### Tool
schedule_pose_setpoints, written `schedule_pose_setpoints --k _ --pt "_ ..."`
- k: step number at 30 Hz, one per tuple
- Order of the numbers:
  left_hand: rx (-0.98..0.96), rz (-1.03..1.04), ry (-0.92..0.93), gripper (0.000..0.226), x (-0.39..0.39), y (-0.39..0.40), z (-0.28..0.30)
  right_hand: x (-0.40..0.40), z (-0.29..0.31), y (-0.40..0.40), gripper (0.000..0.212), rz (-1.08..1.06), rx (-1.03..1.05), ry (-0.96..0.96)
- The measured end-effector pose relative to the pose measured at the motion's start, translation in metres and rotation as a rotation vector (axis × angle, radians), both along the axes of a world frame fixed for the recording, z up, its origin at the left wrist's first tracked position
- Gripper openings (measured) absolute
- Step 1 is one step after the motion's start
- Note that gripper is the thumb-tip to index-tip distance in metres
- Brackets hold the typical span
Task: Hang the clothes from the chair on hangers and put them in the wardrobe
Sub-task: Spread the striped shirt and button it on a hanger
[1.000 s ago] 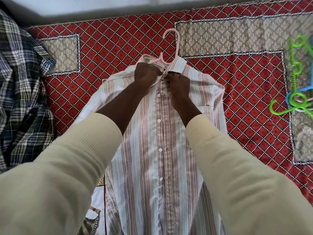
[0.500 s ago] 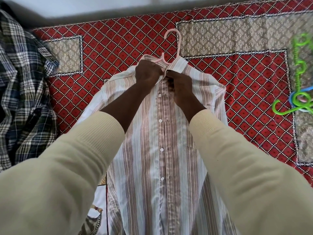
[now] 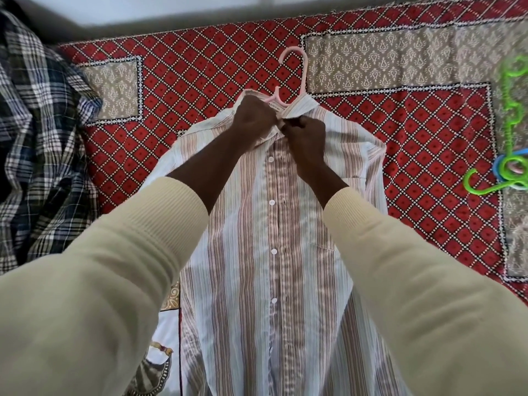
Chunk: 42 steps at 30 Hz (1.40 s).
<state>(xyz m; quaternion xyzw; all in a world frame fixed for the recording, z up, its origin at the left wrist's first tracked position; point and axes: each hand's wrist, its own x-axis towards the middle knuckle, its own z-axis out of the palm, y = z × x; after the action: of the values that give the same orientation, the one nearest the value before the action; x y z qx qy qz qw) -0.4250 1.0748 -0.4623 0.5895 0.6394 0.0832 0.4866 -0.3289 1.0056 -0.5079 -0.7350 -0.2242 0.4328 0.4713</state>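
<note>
Striped shirt (image 3: 274, 252) flat on bed (image 3: 200, 81), pink hanger (image 3: 297, 70) inside, hook poking out collar. L hand (image 3: 253, 118) & R hand (image 3: 307, 135) pinching collar, prob. fastening top button so shirt won't slip off.

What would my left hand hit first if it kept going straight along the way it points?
Probably the pink plastic hanger poking from the striped shirt's collar, just beyond the left hand; depth is unclear.

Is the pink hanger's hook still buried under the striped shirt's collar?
No, the pink hanger hook sticks out past the striped shirt collar onto the red bedspread.
</note>
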Motion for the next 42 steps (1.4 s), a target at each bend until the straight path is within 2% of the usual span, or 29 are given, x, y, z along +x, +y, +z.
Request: schedule_pose_setpoints --k 2,4,6,7,8,9,10,11,13,14,15,17,19,21,22,24,27,29,30,32,35,37,39,42 --pt "0.043 -0.045 0.006 0.024 0.000 -0.001 -0.008 0.001 0.000 0.001 0.012 -0.034 -0.014 0.111" --pt "0.071 -0.071 -0.033 0.023 -0.003 -0.003 -0.016 0.001 0.003 0.002 0.011 -0.035 -0.044 0.165" --pt "0.073 -0.015 -0.156 0.023 -0.004 -0.001 -0.013 0.001 0.007 0.002 0.007 -0.002 -0.056 0.198" --pt "-0.059 -0.088 -0.161 0.026 -0.005 -0.007 0.002 0.001 0.007 0.002 0.009 0.016 -0.042 0.194" --pt "0.094 -0.105 -0.107 0.029 -0.005 -0.006 0.005 0.001 0.007 0.001 0.009 0.032 -0.027 0.159" --pt "-0.023 -0.092 -0.063 0.032 -0.004 -0.005 0.002 0.001 0.007 0.001 0.009 0.047 -0.018 0.103" --pt "-0.106 0.024 -0.113 0.033 -0.004 -0.002 0.004 0.000 0.006 0.000 0.007 0.062 -0.012 0.041" --pt "-0.103 0.009 -0.103 0.033 -0.002 0.000 -0.001 -0.001 0.006 0.000 0.007 0.079 -0.006 -0.012" --pt "-0.107 -0.076 0.000 0.025 0.002 0.005 -0.012 0.000 0.004 -0.001 0.007 0.108 0.000 -0.050" --pt "-0.134 -0.051 -0.004 0.014 -0.002 0.005 -0.012 0.002 0.002 -0.002 0.007 0.114 -0.003 -0.041" --pt "-0.110 -0.007 -0.076 0.005 -0.004 0.006 -0.014 0.004 -0.001 -0.002 0.006 0.114 -0.012 -0.028" --pt "0.018 0.059 -0.212 0.017 -0.012 0.008 -0.020 0.009 -0.004 -0.003 0.003 0.096 -0.056 -0.060" --pt "0.230 0.114 -0.199 0.011 -0.016 0.007 -0.020 0.013 -0.002 -0.005 0.009 0.087 -0.083 -0.223" --pt "0.467 0.094 -0.012 0.014 -0.015 0.011 -0.020 0.015 0.006 -0.007 0.019 0.036 -0.014 -0.463" --pt "0.504 0.057 0.055 0.016 -0.012 0.015 -0.016 0.017 0.010 -0.008 0.023 0.003 0.041 -0.571" --pt "0.426 -0.077 0.142 0.018 -0.003 0.025 -0.009 0.024 0.013 -0.007 0.037 0.011 0.037 -0.753" --pt "0.278 -0.399 0.282 0.035 0.008 0.040 0.000 0.037 0.009 -0.004 0.049 0.250 -0.135 -0.934" --pt "0.339 -0.545 0.357 0.030 0.010 0.046 0.006 0.046 0.004 -0.004 0.047 0.384 -0.179 -1.025" --pt "0.379 -0.555 0.375 0.027 0.010 0.049 0.007 0.050 0.002 -0.004 0.044 0.414 -0.184 -1.043" --pt "0.378 -0.528 0.329 0.029 0.007 0.056 0.004 0.058 0.001 -0.002 0.036 0.423 -0.171 -1.019" --pt "0.265 -0.503 0.231 0.030 0.004 0.058 0.001 0.062 0.002 0.000 0.031 0.399 -0.138 -0.935" --pt "0.241 -0.373 0.239 0.029 -0.001 0.064 -0.004 0.063 0.004 0.001 0.033 0.362 -0.152 -0.877" --pt "0.268 -0.234 0.259 0.030 -0.010 0.070 -0.008 0.069 0.003 0.002 0.029 0.356 -0.168 -0.909" --pt "0.322 -0.143 0.273 0.033 -0.023 0.072 -0.007 0.081 0.001 0.003 0.029 0.370 -0.145 -1.014"
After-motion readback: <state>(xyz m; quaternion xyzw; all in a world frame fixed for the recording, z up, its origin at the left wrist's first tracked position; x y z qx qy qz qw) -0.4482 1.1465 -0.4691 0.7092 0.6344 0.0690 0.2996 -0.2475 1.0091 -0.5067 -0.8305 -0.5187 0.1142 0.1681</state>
